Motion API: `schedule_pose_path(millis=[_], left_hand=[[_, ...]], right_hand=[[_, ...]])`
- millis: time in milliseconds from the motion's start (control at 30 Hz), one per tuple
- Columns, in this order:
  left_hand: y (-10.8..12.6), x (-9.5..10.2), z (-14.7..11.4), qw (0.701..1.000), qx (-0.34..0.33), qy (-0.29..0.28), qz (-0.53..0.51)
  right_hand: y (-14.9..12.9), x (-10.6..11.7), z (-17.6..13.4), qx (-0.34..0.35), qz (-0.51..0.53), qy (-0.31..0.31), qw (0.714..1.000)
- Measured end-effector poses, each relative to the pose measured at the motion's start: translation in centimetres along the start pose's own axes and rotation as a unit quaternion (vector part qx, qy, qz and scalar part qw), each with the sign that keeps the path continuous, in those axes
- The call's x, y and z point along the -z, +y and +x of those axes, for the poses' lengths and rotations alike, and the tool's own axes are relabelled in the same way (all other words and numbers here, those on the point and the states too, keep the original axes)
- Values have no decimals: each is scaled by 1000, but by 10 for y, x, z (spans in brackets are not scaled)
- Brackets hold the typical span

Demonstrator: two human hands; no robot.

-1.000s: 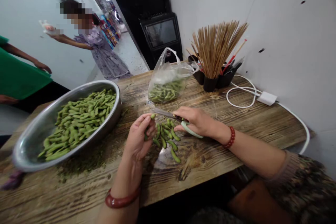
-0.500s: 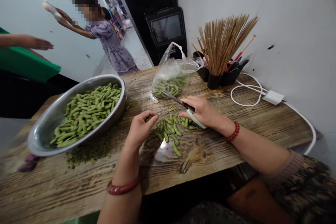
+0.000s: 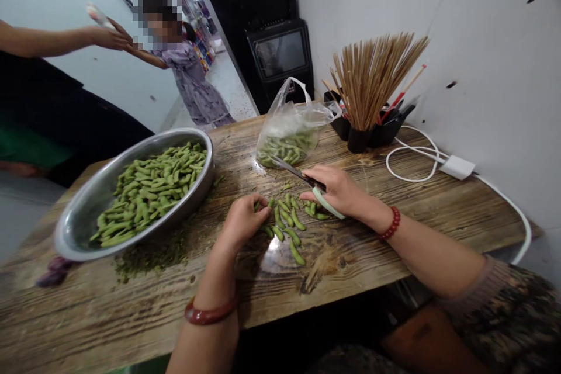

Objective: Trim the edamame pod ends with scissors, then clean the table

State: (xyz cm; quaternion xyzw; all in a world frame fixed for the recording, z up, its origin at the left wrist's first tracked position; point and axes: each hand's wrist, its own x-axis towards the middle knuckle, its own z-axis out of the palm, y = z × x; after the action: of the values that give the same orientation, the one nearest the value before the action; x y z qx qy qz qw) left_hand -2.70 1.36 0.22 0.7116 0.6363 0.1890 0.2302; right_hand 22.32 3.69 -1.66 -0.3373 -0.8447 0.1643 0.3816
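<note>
My left hand [image 3: 246, 219] is closed in a pinch, with an edamame pod [image 3: 270, 203] at its fingertips over the table. My right hand [image 3: 339, 190] grips a pair of scissors [image 3: 293, 170] with pale green handles, the dark blades aimed to the upper left. Between the two hands lie several loose edamame pods [image 3: 297, 221], and a few more sit just under the right hand. Beyond the scissors' tip stands a clear plastic bag [image 3: 287, 123] partly filled with pods. To the left, a large metal basin [image 3: 70, 234] holds a heap of edamame.
Green trimmings [image 3: 149, 260] lie below the basin on the wooden table [image 3: 280, 298]. At the back right stand wooden skewers [image 3: 377, 85] in a black holder [image 3: 358, 139], near a white cable with an adapter [image 3: 458, 166]. Two people reach toward each other behind the table.
My left hand has moved slightly right, toward the loose pods, while my right hand keeps the scissors nearly still. In the background, one person's arm has reached the other's hands and a white object.
</note>
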Motion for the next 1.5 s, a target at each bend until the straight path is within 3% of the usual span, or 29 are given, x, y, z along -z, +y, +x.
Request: schedule_pose_path(millis=[100,200,267,367,567,800,1033,1333,1500], left_hand=[[6,4,-5,980,25,11,-199],[11,6,-10,899,67,-37,-430],[12,5,-11,855,71,-55,-510],[14,2,-11,835,63,-62,-544],[17,0,-10,828,88,-55,-552],[14,-4,-8,837,112,8,-535],[20,-5,-10,825,101,3,-556],[26,-5,-12,846,104,-14,-523],[26,-7,-12,844,103,16,-526]], right_hand=[[-1,0,0,4,3,-1,1000],[-3,1,1,5,9,-8,1000],[-4,0,1,7,11,-6,1000],[-5,-2,0,13,16,-5,1000],[-6,-5,-1,35,22,-2,999],[-8,-5,-2,35,31,-19,999],[-12,-6,-3,22,41,-44,998],[-15,-6,-4,14,24,-71,997],[-16,-4,-4,19,27,-75,997]])
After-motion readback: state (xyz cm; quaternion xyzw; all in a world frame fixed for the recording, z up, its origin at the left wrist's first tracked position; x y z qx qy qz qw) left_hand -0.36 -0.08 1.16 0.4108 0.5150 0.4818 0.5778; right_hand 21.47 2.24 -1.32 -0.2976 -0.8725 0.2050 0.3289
